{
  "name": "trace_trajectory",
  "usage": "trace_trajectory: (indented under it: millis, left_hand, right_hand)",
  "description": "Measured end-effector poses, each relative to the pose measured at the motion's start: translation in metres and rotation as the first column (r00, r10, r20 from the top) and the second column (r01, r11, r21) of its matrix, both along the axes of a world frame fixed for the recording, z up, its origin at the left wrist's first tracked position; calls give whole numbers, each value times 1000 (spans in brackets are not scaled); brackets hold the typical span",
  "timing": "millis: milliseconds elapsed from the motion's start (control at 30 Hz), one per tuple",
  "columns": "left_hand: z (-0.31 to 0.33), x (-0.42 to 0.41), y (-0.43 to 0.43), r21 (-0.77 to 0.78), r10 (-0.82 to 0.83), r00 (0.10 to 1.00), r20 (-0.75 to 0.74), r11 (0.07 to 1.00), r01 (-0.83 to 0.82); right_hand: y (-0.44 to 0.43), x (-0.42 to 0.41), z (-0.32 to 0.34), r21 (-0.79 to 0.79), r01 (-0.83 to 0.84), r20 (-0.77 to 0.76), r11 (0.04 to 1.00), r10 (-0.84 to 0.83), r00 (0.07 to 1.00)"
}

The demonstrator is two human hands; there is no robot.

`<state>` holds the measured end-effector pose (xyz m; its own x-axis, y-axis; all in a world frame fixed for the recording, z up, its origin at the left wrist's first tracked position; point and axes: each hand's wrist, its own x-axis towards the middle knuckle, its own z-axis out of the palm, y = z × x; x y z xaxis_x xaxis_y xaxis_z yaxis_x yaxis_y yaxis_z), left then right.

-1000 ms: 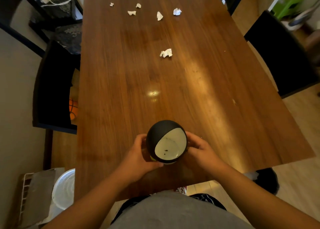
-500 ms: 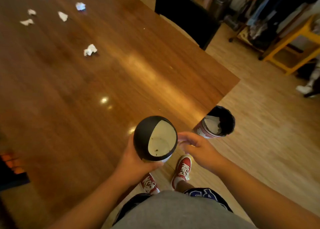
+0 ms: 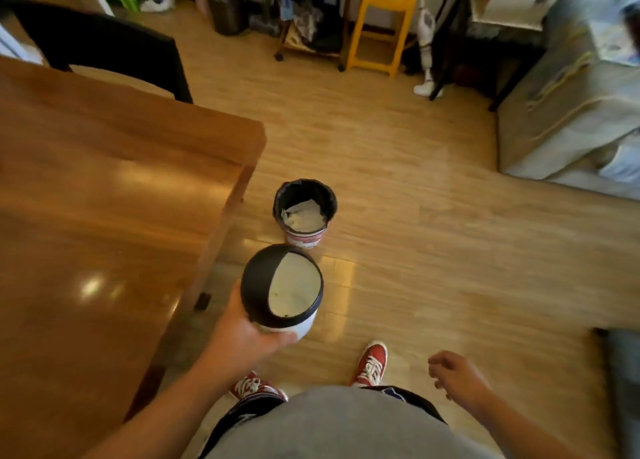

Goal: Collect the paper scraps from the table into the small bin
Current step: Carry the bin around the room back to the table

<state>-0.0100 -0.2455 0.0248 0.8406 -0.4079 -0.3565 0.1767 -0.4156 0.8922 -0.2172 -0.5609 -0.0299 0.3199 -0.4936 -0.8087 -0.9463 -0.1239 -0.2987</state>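
A person is standing beside the corner of a brown wooden worktop (image 3: 104,188), looking down at the floor. The left hand (image 3: 242,340) is gripping a small bin (image 3: 282,290) from below, its fingers (image 3: 282,338) wrapping around the white base. The small bin has a black domed top with a pale swing flap, and it is hovering off the worktop's edge, above the wooden floor (image 3: 398,188). The right hand (image 3: 457,377) is hanging free and apart from everything, fingers loosely curled and holding nothing. Just beyond the small bin, a larger waste basket (image 3: 304,212) with a black liner is sitting on the floor near the worktop's corner, with white crumpled paper (image 3: 304,217) lying inside it. Two red sneakers (image 3: 372,363) are showing below, on the floor. A dark chair (image 3: 100,46) is standing at the worktop's far edge, and a yellow stool (image 3: 379,25) is standing against the far wall.
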Motion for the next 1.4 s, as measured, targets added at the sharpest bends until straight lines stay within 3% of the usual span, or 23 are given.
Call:
trace_trajectory:
  millis: [200, 367, 533, 867, 1100, 1400]
  left_hand:
    - [-15, -23, -115, 40, -106, 994, 26, 994, 105]
    - [-19, -20, -169, 60, -118, 992, 46, 992, 115]
    - [-24, 2, -182, 112, -58, 998, 11, 992, 57]
    - [-55, 121, -232, 188, 23, 999, -39, 982, -15]
    - [-51, 229, -303, 171, -32, 998, -52, 984, 41]
    - [-45, 337, -438, 134, -87, 996, -37, 987, 91]
  right_hand:
    - [-86, -84, -19, 18, 153, -97, 988, -151, 984]
    - [-136, -92, -24, 43, 211, -110, 977, -205, 973]
    - [-179, -29, -23, 73, 152, -17, 986, -151, 988]
    - [-281, 191, -24, 89, 57, 141, 994, -69, 988]
    - [-345, 249, -13, 39, 51, 90, 998, -54, 994]
    - [-435, 261, -34, 7, 126, -110, 992, -125, 986]
